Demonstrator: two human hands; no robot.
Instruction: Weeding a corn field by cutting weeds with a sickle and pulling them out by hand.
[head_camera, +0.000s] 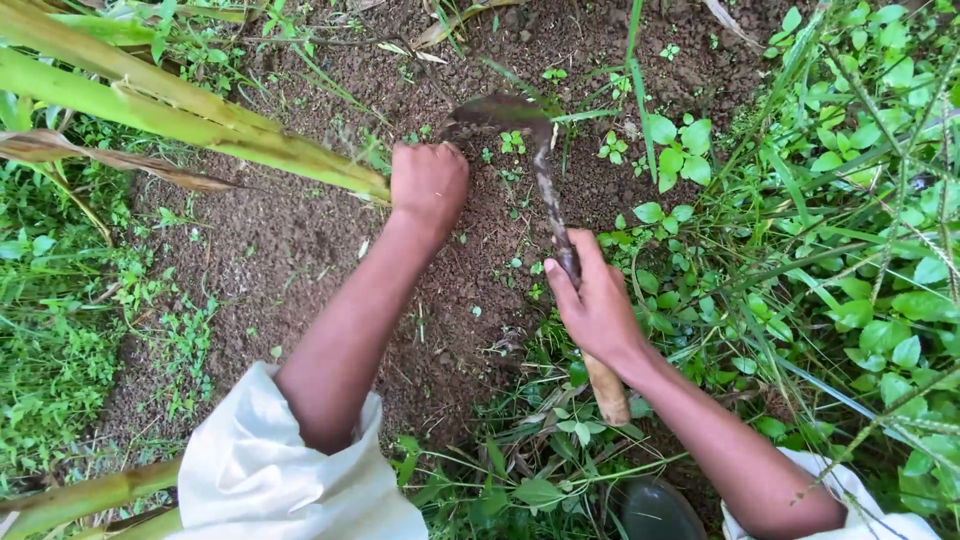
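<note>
The right hand (592, 300) grips the hoe (553, 215) at mid-handle. Its long axis runs nearly straight away from the person, blade end on the soil (300, 240) ahead. Left of the blade, the left hand (428, 183) is closed in a fist, beside a green stalk (200, 125).

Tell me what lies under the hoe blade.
The hoe blade rests on bare brown soil among small green seedlings. The right hand grips its handle. Whatever sits directly beneath the blade is covered.
</note>
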